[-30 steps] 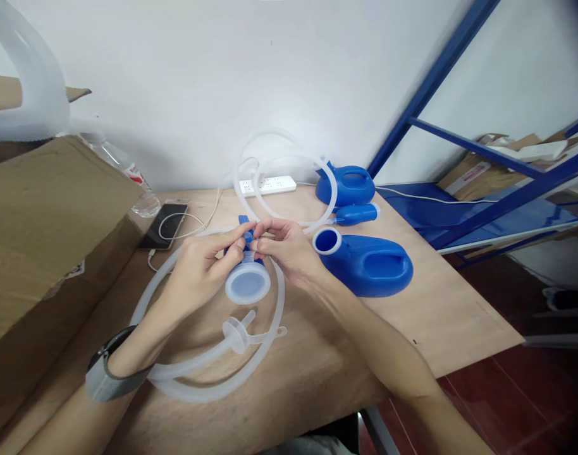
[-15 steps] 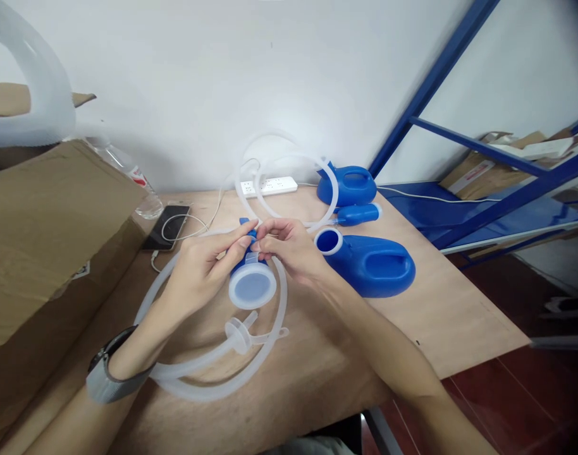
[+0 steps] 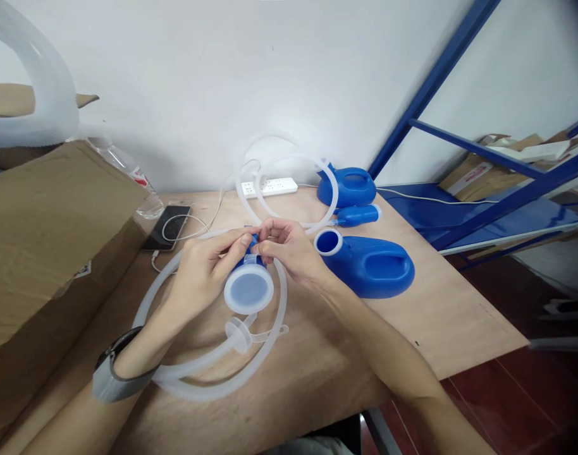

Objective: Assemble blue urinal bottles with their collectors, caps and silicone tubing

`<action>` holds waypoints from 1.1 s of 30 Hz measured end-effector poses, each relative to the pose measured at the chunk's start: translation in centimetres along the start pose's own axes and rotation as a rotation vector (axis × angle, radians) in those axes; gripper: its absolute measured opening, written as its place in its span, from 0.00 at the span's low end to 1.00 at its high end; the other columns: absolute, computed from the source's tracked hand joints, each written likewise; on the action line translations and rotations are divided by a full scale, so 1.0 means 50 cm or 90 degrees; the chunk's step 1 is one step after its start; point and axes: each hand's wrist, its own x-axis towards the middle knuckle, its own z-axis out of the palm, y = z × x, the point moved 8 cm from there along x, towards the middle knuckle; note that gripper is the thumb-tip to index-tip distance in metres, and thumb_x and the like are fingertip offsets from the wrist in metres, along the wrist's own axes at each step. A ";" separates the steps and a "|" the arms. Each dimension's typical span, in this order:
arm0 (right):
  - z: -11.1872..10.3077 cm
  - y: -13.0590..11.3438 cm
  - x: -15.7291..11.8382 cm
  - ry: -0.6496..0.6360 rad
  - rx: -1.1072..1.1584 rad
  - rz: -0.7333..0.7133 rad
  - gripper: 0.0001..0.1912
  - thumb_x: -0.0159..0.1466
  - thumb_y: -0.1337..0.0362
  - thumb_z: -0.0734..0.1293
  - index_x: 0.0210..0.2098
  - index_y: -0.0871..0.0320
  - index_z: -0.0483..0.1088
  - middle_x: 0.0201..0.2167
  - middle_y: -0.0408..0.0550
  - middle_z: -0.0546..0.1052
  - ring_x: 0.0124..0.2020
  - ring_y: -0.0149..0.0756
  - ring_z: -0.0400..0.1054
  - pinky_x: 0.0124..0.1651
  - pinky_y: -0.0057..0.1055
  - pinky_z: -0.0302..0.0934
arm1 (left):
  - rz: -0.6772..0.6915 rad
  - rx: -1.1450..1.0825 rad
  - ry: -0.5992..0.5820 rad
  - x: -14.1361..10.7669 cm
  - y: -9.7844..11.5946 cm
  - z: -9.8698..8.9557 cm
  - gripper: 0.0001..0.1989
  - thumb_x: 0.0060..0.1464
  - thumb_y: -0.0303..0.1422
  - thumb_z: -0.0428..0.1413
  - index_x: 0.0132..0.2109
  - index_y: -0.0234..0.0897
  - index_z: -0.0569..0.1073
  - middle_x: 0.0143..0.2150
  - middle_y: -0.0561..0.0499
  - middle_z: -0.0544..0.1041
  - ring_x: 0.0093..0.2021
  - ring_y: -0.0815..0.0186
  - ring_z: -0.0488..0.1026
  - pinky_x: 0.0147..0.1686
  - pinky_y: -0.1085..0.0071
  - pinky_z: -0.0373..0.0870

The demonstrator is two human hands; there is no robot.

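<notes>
Between my two hands is a blue plastic funnel-like piece (image 3: 249, 287) with a wide, whitish translucent cap facing me. My left hand (image 3: 210, 262) pinches its narrow upper part from the left. From the right, my right hand (image 3: 289, 249) has thumb and fingertips closed on the same part, by a clear strap; the fingers hide much of it. Below lies a coiled translucent tube (image 3: 208, 395) ending in a clear disc-shaped connector (image 3: 239, 335) with a tab. To the right, a large blue bottle (image 3: 377, 268) with a handle lies on its side, its white-rimmed mouth towards my hands.
Behind stand another blue bottle (image 3: 353, 186), a small blue piece (image 3: 358, 215) with a looped tube (image 3: 334, 196), and a white power strip (image 3: 270, 187). On the left are a cardboard box (image 3: 56, 234), a phone (image 3: 168, 227) and a water bottle (image 3: 149, 199). A blue rack (image 3: 426, 95) stands right.
The capped end of the blue piece has tipped slightly down and left in my hands. Both hands keep their grip in nearly the same place.
</notes>
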 end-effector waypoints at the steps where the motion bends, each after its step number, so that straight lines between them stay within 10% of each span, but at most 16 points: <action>1: -0.001 -0.001 -0.001 0.004 0.005 0.000 0.20 0.45 0.66 0.81 0.27 0.54 0.66 0.21 0.32 0.73 0.19 0.23 0.63 0.26 0.24 0.62 | 0.000 0.002 0.001 0.000 0.001 0.001 0.18 0.70 0.43 0.54 0.48 0.42 0.87 0.44 0.50 0.89 0.41 0.60 0.85 0.46 0.68 0.80; 33: 0.007 0.030 0.000 -0.096 -0.074 0.090 0.18 0.44 0.63 0.85 0.22 0.58 0.73 0.17 0.38 0.76 0.19 0.25 0.66 0.25 0.23 0.62 | -0.003 0.147 -0.194 0.006 0.005 0.015 0.12 0.73 0.41 0.44 0.43 0.43 0.67 0.26 0.58 0.73 0.23 0.67 0.67 0.27 0.71 0.59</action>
